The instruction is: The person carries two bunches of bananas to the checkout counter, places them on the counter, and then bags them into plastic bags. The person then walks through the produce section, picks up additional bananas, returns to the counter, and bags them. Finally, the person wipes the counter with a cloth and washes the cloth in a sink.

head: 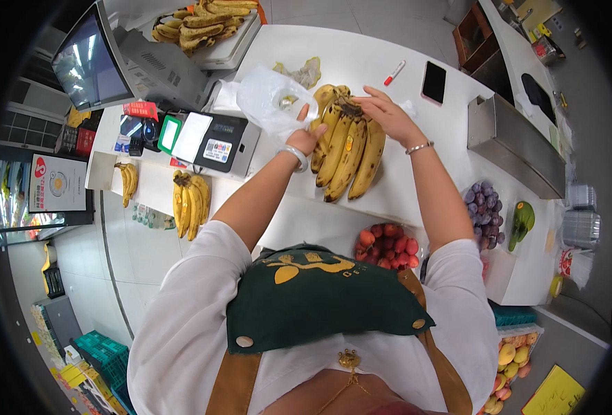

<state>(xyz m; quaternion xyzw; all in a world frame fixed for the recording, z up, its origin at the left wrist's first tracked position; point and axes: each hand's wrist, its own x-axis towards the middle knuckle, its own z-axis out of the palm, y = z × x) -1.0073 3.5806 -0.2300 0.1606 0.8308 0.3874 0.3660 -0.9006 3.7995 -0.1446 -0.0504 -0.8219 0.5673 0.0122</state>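
Note:
A large bunch of ripe, brown-spotted bananas [341, 148] lies on the white counter in front of me, stems toward the far side. My left hand [307, 136] is at the bunch's left side, its thumb close to the fruit. It holds a thin translucent white plastic bag [269, 98], which puffs out to the left; some fingers are hidden by film and hand. With fingers extended and partly apart, my right hand [389, 115] reaches in from the right, and its fingertips meet the dark banana crown [349, 107].
A crumpled bag [306, 72], a red-and-white marker [394, 73] and a phone [433, 83] lie beyond the bananas. A payment terminal [218, 140] and monitor [96, 57] stand left. Nearer sit red fruit [387, 246], purple plums [484, 210] and another banana bunch [190, 202]. A steel box [516, 145] stands right.

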